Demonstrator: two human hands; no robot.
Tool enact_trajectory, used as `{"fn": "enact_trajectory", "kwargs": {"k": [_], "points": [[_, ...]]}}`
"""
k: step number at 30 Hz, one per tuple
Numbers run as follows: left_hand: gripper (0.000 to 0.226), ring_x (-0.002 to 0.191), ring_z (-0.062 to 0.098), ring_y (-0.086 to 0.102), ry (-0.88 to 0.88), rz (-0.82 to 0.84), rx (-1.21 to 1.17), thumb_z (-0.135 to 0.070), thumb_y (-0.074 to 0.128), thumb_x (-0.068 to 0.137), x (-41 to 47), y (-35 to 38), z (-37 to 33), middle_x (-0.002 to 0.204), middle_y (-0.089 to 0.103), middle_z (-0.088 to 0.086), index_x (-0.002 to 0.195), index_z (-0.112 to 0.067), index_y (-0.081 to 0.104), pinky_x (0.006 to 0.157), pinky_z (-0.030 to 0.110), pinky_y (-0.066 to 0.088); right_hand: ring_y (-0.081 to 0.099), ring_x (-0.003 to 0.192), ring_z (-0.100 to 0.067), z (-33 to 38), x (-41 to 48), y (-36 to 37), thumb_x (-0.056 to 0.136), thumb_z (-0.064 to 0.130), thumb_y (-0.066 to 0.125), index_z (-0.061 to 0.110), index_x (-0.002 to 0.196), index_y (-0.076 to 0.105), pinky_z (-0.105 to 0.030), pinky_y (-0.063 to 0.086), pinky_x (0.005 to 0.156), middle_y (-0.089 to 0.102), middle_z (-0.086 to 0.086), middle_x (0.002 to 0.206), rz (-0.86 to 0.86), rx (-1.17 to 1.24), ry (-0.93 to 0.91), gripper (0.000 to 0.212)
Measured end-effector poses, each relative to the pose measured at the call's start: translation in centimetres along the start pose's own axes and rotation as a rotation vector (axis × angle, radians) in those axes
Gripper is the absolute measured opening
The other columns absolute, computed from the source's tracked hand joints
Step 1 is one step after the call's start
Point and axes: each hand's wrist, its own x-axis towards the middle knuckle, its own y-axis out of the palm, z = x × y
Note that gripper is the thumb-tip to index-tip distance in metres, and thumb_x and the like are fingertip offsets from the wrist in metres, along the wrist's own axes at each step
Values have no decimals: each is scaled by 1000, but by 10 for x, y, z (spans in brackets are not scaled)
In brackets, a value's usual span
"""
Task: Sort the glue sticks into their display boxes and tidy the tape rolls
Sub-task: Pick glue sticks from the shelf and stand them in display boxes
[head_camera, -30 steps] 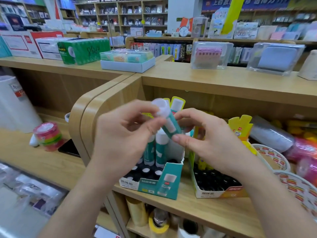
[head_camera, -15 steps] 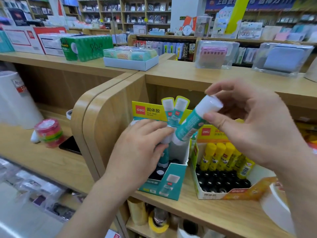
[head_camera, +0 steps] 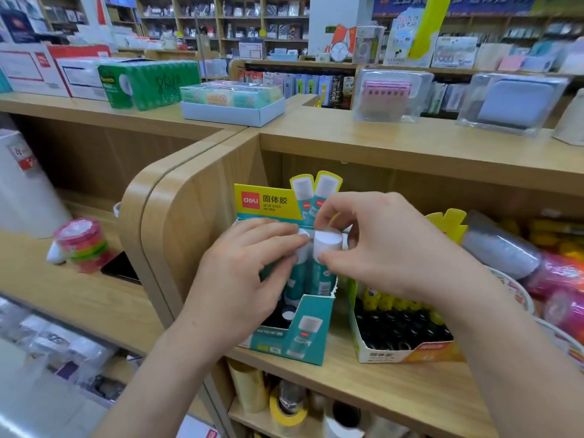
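— A shop shelf [head_camera: 395,384] of pale wood; at its left end, near the front edge, stands the teal box [head_camera: 303,330].

— And the hands?

— The right hand [head_camera: 388,248] pinches the white cap of a glue stick [head_camera: 327,245], upright by the box's right wall. The left hand [head_camera: 249,270] curls round the neighbouring stick [head_camera: 297,279].

— The yellow box [head_camera: 401,352]?

— Just beside, to the right.

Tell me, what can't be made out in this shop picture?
All in the head view:
In the teal display box, the left hand covers most contents; count unknowable.
Whether that hand grips or only steadies: its fingers hide it.
Foot of the glue stick pinched by the right hand: behind the box's front wall.
Below, tape rolls: cut by the bottom edge.
At right, pink packs: blurred.
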Motion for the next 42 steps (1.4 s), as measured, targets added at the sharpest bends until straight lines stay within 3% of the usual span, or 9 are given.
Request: {"fn": "enact_trajectory", "kwargs": {"k": [8,11,15,21,25,30,33,36,42], "points": [[41,122,10,49,53,65,-25,-30,57,89,-4,1,2,125,59,-14,130,-28,57,98,44,44,57,97,-15,13,1,4,82,39,66,33,99,55,-32,50,75,64,11,104,-49,-220,93,21],[40,120,11,48,66,56,29,-30,57,90,-3,4,2,124,59,-14,129,-29,58,96,46,44,58,94,-11,11,-2,5,81,41,67,31,96,61,-31,50,76,65,12,99,-88,-175,107,19],[35,119,12,49,64,37,41,-27,61,88,-2,5,2,123,61,-14,124,-28,63,94,47,44,55,81,-5,8,-4,4,82,45,68,30,96,70,-18,40,61,61,14,83,-48,-153,113,21],[38,118,16,54,135,20,112,-19,49,89,-1,5,2,124,63,-11,123,-23,64,95,48,45,56,101,-7,7,-14,2,93,40,47,33,111,69,-32,50,85,64,12,108,0,-187,23,30],[42,117,19,56,146,38,141,-16,42,88,-1,5,0,124,64,-6,123,-18,65,95,48,46,51,106,-9,8,-23,0,86,45,22,33,116,67,-35,51,83,62,15,112,61,-243,-5,55],[45,109,16,57,85,76,119,-15,37,84,4,2,-9,116,66,-4,118,-17,66,92,41,50,49,103,-12,5,-29,0,85,42,12,31,117,63,-37,50,82,59,13,112,87,-297,-40,62],[42,115,7,53,40,142,34,-22,37,89,5,-5,-8,121,63,-12,121,-23,64,98,36,45,48,104,-12,2,-37,7,82,43,7,30,122,58,-37,50,82,58,13,118,57,-332,-65,67],[37,122,-1,48,16,177,-90,-45,38,96,0,-15,-18,125,58,-23,124,-34,60,102,25,41,47,114,-16,-2,-46,15,84,40,10,28,132,50,-41,50,87,53,12,133,31,-313,-68,64],[16,87,0,55,29,147,-86,-49,51,88,-27,-4,-45,91,56,-26,96,-37,58,74,17,46,45,121,-22,-11,-61,37,86,33,22,17,145,37,-43,46,99,39,1,151,-19,-176,-59,64]]}}
